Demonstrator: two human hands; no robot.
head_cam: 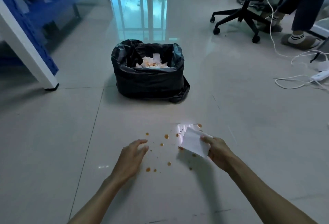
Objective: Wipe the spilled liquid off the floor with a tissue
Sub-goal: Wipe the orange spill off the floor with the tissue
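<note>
Two bare forearms reach out low over the pale tiled floor (53, 134): the left hand (132, 158) hangs empty with its fingers loosely spread, and the right hand (216, 152) pinches a folded white tissue (195, 142) between thumb and fingers, held at the right edge of the mess. Orange droplets of spilled liquid (166, 136) dot the tiles between and around both hands. Beyond them stands a bin lined with a black bag (149, 79), stained tissues piled inside.

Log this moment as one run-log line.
right hand: holds white folded tissue | left hand: open, empty | orange liquid drops: unwiped on floor | black-bagged bin: beyond spill
</note>
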